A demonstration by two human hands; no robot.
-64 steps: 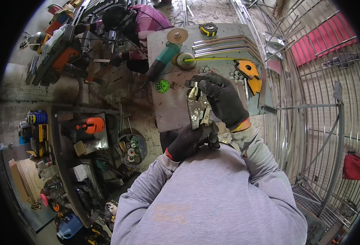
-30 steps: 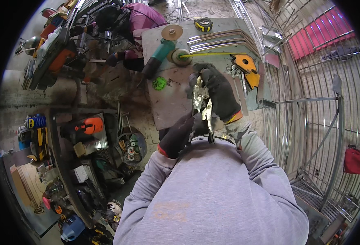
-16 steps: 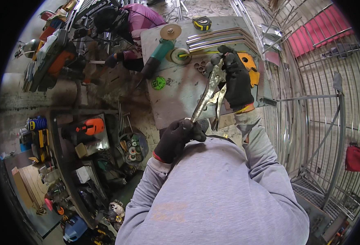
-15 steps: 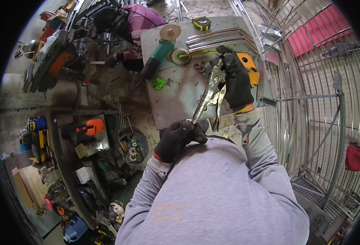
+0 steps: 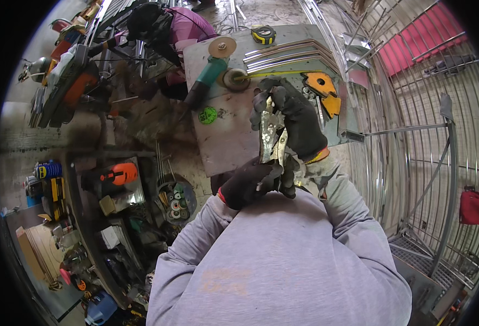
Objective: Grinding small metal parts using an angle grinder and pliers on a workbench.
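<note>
Both my hands, in black gloves, hold a pair of metal locking pliers [image 5: 270,133] upright in front of my chest. My right hand [image 5: 299,117] is closed round the jaw end, which its fingers partly hide. Lower down, my left hand [image 5: 254,182] grips the handle ends, and the two handles lie near each other. Beyond the hands stands a grey metal table [image 5: 223,144]. On it lie a green angle grinder [image 5: 209,79], a round green disc [image 5: 207,114] and orange angular pieces [image 5: 322,84] just right of my right hand.
Bent metal bars [image 5: 288,56] and a tape measure [image 5: 264,35] lie at the table's far side. A person in a pink top [image 5: 188,24] bends at the far left. A bucket of discs [image 5: 177,204] stands left, beside tool shelves. Metal frames [image 5: 451,163] line the right.
The pliers have turned more upright and their handles have come together. My right hand has moved left and slightly down; my left hand now wraps both handles.
</note>
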